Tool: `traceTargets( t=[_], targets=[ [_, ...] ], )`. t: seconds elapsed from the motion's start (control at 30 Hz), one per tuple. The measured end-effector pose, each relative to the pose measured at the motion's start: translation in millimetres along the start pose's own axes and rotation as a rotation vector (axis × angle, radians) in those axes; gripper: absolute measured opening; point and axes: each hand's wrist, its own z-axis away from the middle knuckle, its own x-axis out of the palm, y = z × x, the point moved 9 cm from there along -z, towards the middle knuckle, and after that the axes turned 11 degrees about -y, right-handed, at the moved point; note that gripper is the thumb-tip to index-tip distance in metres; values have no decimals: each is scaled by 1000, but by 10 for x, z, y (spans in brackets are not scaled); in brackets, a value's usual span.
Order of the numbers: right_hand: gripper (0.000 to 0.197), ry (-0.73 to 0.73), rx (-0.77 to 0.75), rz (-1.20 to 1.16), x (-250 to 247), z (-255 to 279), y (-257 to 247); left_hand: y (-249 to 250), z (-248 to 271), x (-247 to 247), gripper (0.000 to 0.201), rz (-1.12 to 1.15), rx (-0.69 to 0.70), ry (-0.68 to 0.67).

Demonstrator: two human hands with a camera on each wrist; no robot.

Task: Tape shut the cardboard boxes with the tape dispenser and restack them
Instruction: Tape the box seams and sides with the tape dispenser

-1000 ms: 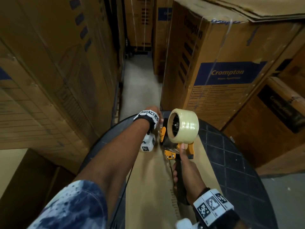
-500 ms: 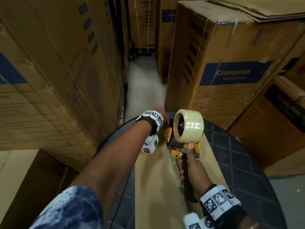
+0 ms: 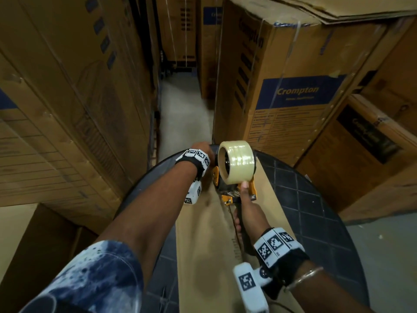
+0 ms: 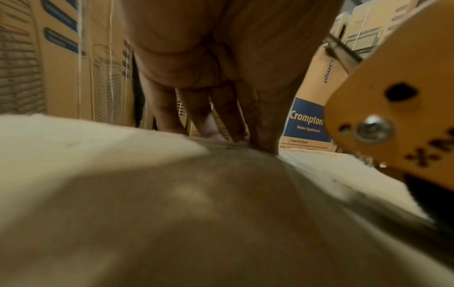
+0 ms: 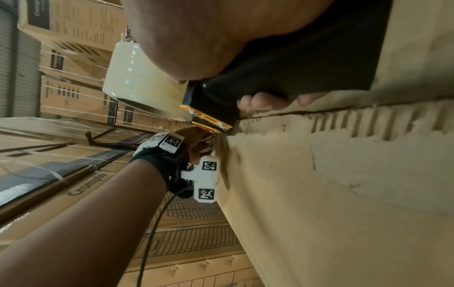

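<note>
On box (image 3: 203, 256), right hand (image 3: 249, 213) gripping dispenser (image 3: 234, 177)

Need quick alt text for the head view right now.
The right hand grips a tape dispenser on the seam of a cardboard box, while the left hand presses the box's far end. Tall stacked cartons line a narrow aisle.

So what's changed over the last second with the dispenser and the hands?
Almost nothing. The tape dispenser sits at the far end of the box seam, the right hand still grips its handle, and the left hand still presses the far edge. Only the head camera shifted slightly.
</note>
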Motion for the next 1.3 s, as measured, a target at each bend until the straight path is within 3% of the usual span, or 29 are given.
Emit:
traceTargets(
  t=[0.1, 0.33, 0.77, 0.9, 1.0, 1.3],
  targets=[
    [92, 3, 0, 23, 3, 87, 109, -25, 6, 42, 26, 20, -11, -30],
    [95, -33, 10, 8, -17, 389, 425, -4, 16, 95, 24, 37, 32, -13],
    [95, 58, -3, 10, -59, 416, 406, 273, 917, 381, 37, -279, 276, -137],
    [94, 63, -9, 13, -34, 455, 360, 235, 1069, 575, 52, -222, 336, -133],
    [94, 69, -4, 28, -29, 474, 332, 175, 1057, 713, 72, -233, 279, -198],
    [93, 55, -22, 101, -10, 603, 379, 208, 1084, 774, 53, -484, 272, -198]
  ],
)
